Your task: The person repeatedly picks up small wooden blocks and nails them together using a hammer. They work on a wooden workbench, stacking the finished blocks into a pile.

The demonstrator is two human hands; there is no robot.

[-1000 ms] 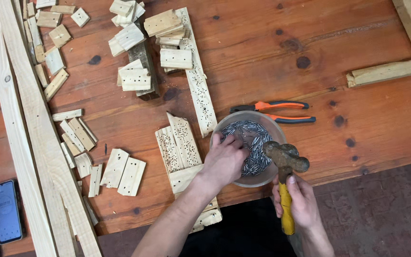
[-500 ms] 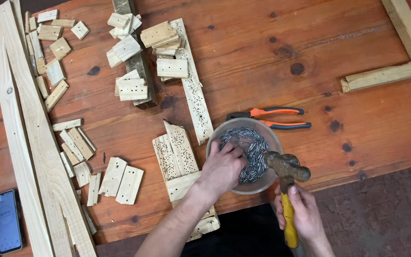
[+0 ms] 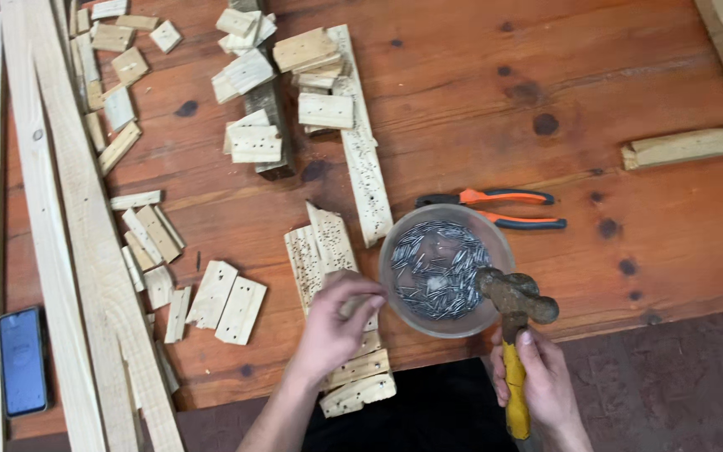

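Note:
My left hand (image 3: 335, 322) hovers just left of a round clear bowl (image 3: 394, 243) full of small steel nails (image 3: 437, 268). Its fingertips are pinched together by the bowl's rim, as if on a nail too small to make out. The hand is above short pale boards with nail holes (image 3: 321, 249) at the table's front edge. My right hand (image 3: 543, 387) grips the yellow handle of a hammer (image 3: 513, 351). The hammer's rusty head (image 3: 515, 291) rests over the bowl's right rim.
Orange-and-black pliers (image 3: 495, 205) lie just behind the bowl. A narrow holed board (image 3: 364, 163) and heaps of small wood blocks (image 3: 254, 79) fill the back left. Long slats (image 3: 60, 251) and a phone (image 3: 23, 360) are at the left, and timber bars (image 3: 689, 146) at the right.
My left hand has come out of the bowl of nails and drawn left and toward me, with its fingers pinched. The hammer and right hand have barely moved.

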